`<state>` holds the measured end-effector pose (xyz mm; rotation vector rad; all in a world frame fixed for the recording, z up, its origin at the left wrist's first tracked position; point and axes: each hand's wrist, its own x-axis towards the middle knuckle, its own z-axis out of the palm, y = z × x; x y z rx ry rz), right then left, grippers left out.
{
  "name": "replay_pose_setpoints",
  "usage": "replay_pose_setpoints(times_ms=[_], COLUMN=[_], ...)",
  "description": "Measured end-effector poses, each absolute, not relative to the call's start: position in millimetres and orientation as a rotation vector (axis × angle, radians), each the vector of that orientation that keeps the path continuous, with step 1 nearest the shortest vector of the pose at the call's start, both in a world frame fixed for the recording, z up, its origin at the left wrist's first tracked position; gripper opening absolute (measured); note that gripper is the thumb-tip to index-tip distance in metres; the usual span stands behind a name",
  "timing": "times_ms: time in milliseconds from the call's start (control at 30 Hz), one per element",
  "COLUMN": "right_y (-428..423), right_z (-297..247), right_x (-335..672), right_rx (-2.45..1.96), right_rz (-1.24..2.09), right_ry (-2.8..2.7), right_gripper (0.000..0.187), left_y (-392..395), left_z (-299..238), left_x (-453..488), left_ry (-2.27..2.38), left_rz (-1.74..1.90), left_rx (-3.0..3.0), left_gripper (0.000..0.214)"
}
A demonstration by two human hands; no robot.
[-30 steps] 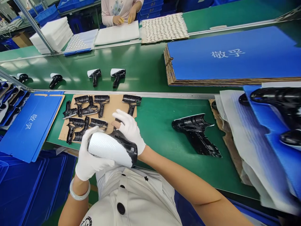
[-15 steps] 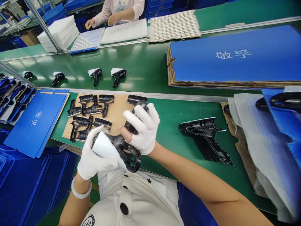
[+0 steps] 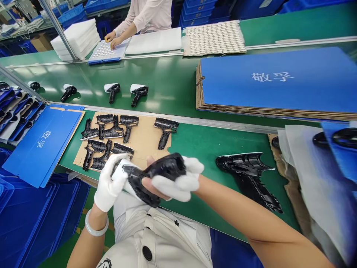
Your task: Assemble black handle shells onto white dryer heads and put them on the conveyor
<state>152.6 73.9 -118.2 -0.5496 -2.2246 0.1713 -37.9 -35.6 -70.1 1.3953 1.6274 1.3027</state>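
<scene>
Between my gloved hands is a black and white hair dryer housing (image 3: 135, 184), held over the bench edge close to my body. My left hand (image 3: 108, 182) wraps around its white barrel end. My right hand (image 3: 178, 182) grips its black handle, with the bare thumb pressed on the black side. Beyond my hands, several black housing halves (image 3: 129, 121) lie on a cardboard sheet (image 3: 145, 137). One black half (image 3: 164, 128) sits apart at that sheet's right side. A larger-looking black half (image 3: 248, 171) rests on the green bench to the right of my right hand.
Several assembled housings (image 3: 139, 93) stand along the green belt (image 3: 164, 82). A stack of blue boards (image 3: 267, 83) lies at the right rear, and blue boards (image 3: 46, 141) lie at left. White sheets (image 3: 301, 160) edge the right side. Across, a person's hands (image 3: 114, 41) touch small white pieces.
My right hand has turned and moved slightly right and down, and now grips the handle from its end. The dryer has rotated in my hands. Across the belt, the other person's hands have moved.
</scene>
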Motion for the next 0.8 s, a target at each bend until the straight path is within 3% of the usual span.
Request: replay_pose_setpoints(times_ms=[133, 267, 333, 533, 800], right_y=[97, 148, 184, 314, 384], right_z=[-109, -136, -151, -162, -172], right_x=[132, 120, 124, 145, 140], right_rx=[-0.340, -0.931, -1.293, -1.785, -1.751], right_rz=[-0.074, 0.624, 0.782, 0.703, 0.658], right_ry=[-2.278, -2.337, -2.160, -1.743, -1.660], right_gripper=[0.031, 0.034, 0.038, 0.040, 0.033], left_y=[-21, -3, 5, 40, 121], left_z=[-86, -111, -124, -156, -153], left_x=[-47, -56, -61, -75, -88], left_ry=[1.746, 1.781, 1.803, 1.950, 2.142], left_rz=[1.271, 1.239, 1.239, 1.136, 0.915], left_rx=[1.054, 0.881, 0.853, 0.944, 1.318], left_gripper=[0.044, 0.054, 0.052, 0.038, 0.018])
